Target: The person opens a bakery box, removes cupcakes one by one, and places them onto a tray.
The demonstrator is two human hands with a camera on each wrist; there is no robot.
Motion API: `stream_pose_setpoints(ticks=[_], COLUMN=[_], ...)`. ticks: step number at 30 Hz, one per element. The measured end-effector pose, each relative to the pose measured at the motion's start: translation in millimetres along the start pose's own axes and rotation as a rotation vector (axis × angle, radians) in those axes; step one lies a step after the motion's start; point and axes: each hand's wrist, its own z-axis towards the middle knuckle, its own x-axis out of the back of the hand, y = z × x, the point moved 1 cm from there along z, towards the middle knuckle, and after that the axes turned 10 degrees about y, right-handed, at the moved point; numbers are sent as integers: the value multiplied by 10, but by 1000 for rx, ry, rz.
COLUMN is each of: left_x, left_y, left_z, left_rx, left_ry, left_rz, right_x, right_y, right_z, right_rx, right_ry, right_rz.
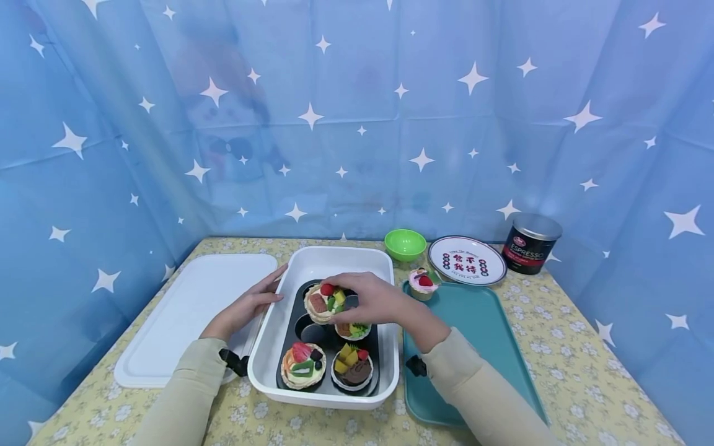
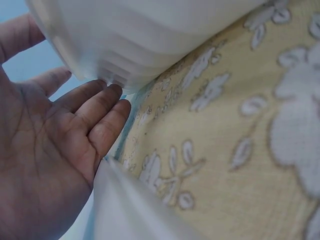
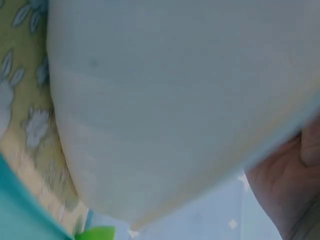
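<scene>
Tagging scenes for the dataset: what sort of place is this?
Likely a staged tabletop set: star-patterned curtains around a floral tablecloth, with cupcakes and a muffin tin in a white tub.

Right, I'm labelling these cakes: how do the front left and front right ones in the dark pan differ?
The front left cake has pale topping, the front right cake brown topping. The front left cake carries a green-edged slice; the front right cake has yellow chunks. Both sit in the dark pan.
</scene>
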Motion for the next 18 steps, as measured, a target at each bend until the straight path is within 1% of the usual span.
stream_pose_setpoints(ticks=[6,13,18], left_x=[-7,-16,-9], left_y=[9,5,-5], left_z=[-5,-8,-2], left_rx=[-6,-5,-8], left_ry=[3,2,9], left_rz=[5,-2,10], right_x=[169,385,575], right_y=[69,224,295], right_z=[-139,-326,-475], right_rx=[-13,0,-45], right_ry=[62,124,174], right_rz=[-4,-19,-44])
